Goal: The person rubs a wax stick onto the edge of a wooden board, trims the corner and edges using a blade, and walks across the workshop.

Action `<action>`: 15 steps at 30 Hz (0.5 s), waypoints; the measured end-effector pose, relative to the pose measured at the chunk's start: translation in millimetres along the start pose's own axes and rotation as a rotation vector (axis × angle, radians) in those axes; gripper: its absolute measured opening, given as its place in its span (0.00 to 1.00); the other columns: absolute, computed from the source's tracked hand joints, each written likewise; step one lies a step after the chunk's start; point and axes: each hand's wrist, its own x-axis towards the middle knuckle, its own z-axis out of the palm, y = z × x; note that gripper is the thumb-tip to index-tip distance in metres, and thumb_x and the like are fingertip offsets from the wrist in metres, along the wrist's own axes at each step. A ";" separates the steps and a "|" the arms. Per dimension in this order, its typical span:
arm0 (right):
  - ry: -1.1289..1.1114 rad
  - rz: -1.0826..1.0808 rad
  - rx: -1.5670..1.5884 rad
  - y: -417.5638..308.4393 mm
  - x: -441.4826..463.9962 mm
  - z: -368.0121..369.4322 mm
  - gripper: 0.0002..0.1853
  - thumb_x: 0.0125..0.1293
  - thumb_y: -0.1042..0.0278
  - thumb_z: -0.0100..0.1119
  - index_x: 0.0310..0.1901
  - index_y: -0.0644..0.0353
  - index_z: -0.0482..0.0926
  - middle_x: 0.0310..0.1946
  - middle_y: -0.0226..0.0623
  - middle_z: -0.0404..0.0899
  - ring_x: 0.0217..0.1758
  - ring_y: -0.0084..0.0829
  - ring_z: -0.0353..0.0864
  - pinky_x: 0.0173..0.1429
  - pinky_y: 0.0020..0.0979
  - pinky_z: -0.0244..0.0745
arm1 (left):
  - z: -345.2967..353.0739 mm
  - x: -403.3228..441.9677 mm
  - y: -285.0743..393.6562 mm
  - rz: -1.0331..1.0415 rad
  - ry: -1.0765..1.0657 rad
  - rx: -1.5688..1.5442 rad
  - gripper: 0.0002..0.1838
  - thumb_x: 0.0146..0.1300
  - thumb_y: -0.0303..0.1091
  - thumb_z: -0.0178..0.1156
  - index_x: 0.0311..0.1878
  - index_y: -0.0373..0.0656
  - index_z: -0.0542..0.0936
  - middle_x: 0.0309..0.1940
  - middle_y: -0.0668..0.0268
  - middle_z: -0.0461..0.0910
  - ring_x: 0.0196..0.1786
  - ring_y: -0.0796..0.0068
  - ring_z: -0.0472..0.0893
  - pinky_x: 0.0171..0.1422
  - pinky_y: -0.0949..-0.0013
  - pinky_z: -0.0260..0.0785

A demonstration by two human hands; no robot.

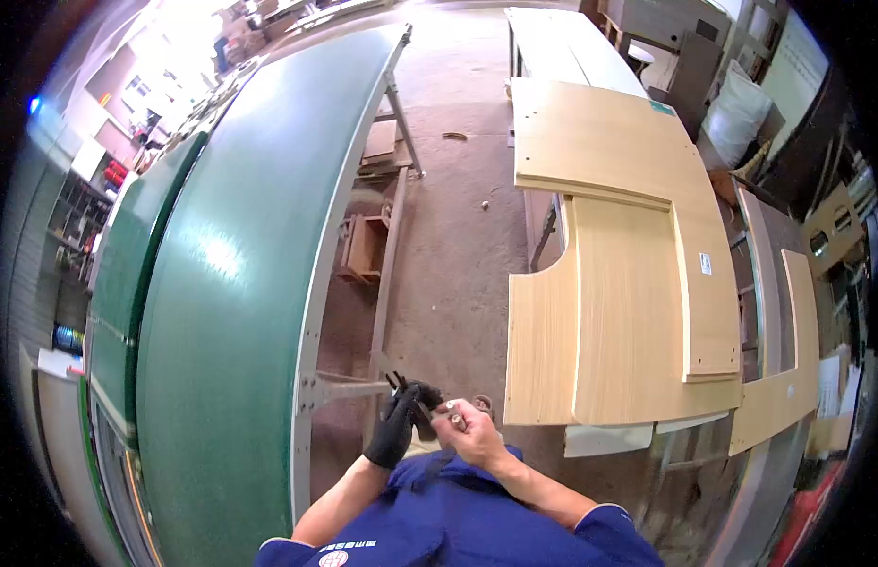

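Note:
My left hand wears a black glove and is raised in front of my body, beside the edge of the green conveyor belt. Its fingers are bent, and thin dark tips stick up above them. My right hand is bare and closed, touching or nearly touching the glove. Small, pale, round-ended pieces show at its fingers, too small to name. Between the two hands is more dark material, and I cannot tell whether it belongs to the glove.
On my right, light wood-grain panels with cut-outs lie stacked on a support. White panels lie beyond them. A concrete floor aisle runs ahead. Under the conveyor stands a wooden box. A white sack stands far right.

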 end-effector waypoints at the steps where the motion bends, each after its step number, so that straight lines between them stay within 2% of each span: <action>1: 0.032 0.039 0.032 -0.2 17.3 -5.9 0.23 0.71 0.47 0.65 0.49 0.61 0.77 0.24 0.26 0.77 0.27 0.15 0.70 0.32 0.24 0.69 | -4.0 21.1 5.4 -0.015 0.057 -0.074 0.16 0.78 0.42 0.53 0.50 0.39 0.83 0.42 0.65 0.85 0.44 0.76 0.82 0.49 0.71 0.74; 2: 0.095 -0.003 0.106 -0.4 33.0 -10.7 0.22 0.75 0.47 0.58 0.54 0.60 0.73 0.25 0.25 0.75 0.27 0.16 0.69 0.31 0.24 0.67 | -7.3 41.3 11.8 -0.034 0.079 -0.052 0.16 0.77 0.42 0.55 0.50 0.39 0.83 0.40 0.65 0.85 0.40 0.76 0.82 0.46 0.70 0.74; 3: 0.152 0.072 0.050 -3.1 47.5 -24.0 0.20 0.76 0.51 0.58 0.54 0.60 0.71 0.27 0.26 0.75 0.28 0.17 0.70 0.31 0.25 0.68 | -11.4 64.8 20.2 -0.055 0.099 -0.029 0.15 0.76 0.41 0.56 0.50 0.40 0.83 0.38 0.65 0.85 0.37 0.75 0.82 0.42 0.70 0.75; 4: 0.250 0.029 0.061 2.4 65.3 -32.1 0.19 0.77 0.54 0.57 0.55 0.60 0.68 0.28 0.26 0.75 0.29 0.17 0.70 0.31 0.25 0.68 | -21.8 93.3 17.7 -0.051 0.074 -0.036 0.14 0.75 0.42 0.59 0.47 0.40 0.83 0.33 0.66 0.83 0.32 0.75 0.81 0.39 0.69 0.75; 7: 0.459 -0.077 0.168 26.9 126.5 -56.6 0.16 0.78 0.62 0.53 0.58 0.61 0.62 0.31 0.28 0.75 0.29 0.18 0.70 0.32 0.24 0.68 | -30.7 164.7 43.3 -0.149 -0.030 0.104 0.16 0.74 0.45 0.60 0.41 0.40 0.82 0.29 0.68 0.81 0.30 0.75 0.80 0.39 0.69 0.74; 9: 0.539 -0.111 0.183 13.3 162.6 -78.4 0.14 0.79 0.66 0.50 0.57 0.60 0.59 0.33 0.31 0.76 0.29 0.15 0.68 0.32 0.21 0.67 | -35.1 219.2 52.2 -0.198 -0.107 0.250 0.19 0.74 0.49 0.59 0.36 0.42 0.80 0.24 0.70 0.76 0.31 0.78 0.77 0.36 0.72 0.70; 11: 0.616 -0.163 0.236 -4.0 205.2 -87.8 0.11 0.80 0.66 0.51 0.53 0.58 0.60 0.33 0.32 0.77 0.28 0.13 0.66 0.31 0.19 0.66 | -42.3 270.0 70.2 -0.170 -0.173 0.439 0.21 0.78 0.51 0.53 0.40 0.41 0.81 0.25 0.70 0.74 0.30 0.79 0.75 0.35 0.72 0.68; 13: 0.737 -0.214 0.217 -29.3 246.7 -93.0 0.07 0.80 0.67 0.49 0.50 0.51 0.61 0.32 0.33 0.77 0.24 0.14 0.64 0.27 0.17 0.61 | -47.8 313.8 83.1 0.077 -0.281 0.439 0.23 0.81 0.50 0.46 0.46 0.40 0.82 0.26 0.69 0.75 0.29 0.78 0.74 0.35 0.70 0.69; 14: 0.781 -0.263 0.191 -46.7 263.7 -94.0 0.09 0.80 0.65 0.52 0.50 0.52 0.62 0.34 0.35 0.80 0.25 0.14 0.65 0.27 0.17 0.62 | -55.0 336.1 95.8 0.171 -0.340 0.563 0.21 0.82 0.45 0.43 0.51 0.39 0.81 0.28 0.67 0.77 0.29 0.77 0.76 0.36 0.69 0.70; 15: 0.795 -0.317 0.183 -62.3 284.5 -102.1 0.09 0.79 0.65 0.53 0.50 0.53 0.62 0.36 0.36 0.81 0.26 0.14 0.65 0.29 0.17 0.63 | -54.9 359.0 104.9 -0.145 -0.261 0.356 0.20 0.81 0.41 0.43 0.55 0.37 0.79 0.29 0.64 0.78 0.30 0.73 0.78 0.38 0.68 0.72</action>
